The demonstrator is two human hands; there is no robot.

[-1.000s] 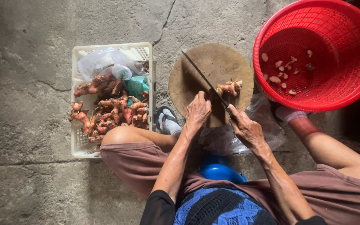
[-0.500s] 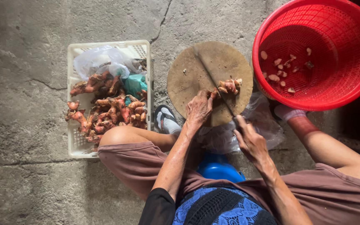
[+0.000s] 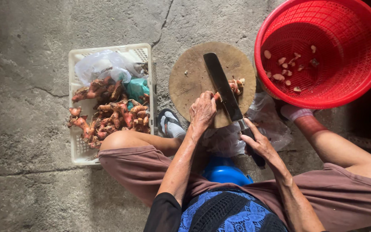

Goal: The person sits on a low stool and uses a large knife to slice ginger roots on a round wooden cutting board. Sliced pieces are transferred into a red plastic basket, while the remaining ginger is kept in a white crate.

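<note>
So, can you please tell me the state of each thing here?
Left hand: pressing a root piece on the board.
Right hand: gripping the knife handle.
Knife: blade lying across the chopping board.
Red basket: upright, few cut pieces inside.
White crate: filled with roots and bags.

Crate (image 3: 77,146) left of chopping board (image 3: 190,81), basket (image 3: 357,86) right, perhaps touching it.

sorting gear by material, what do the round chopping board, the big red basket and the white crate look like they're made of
Round chopping board: apparently wood, a thick brown disc, matte and worn, scuffed pale in places.
Red basket: moulded plastic by the look, uniform bright red with a fine mesh wall and smooth rim.
White crate: probably plastic too, off-white with slotted walls, dull and grimy.
</note>
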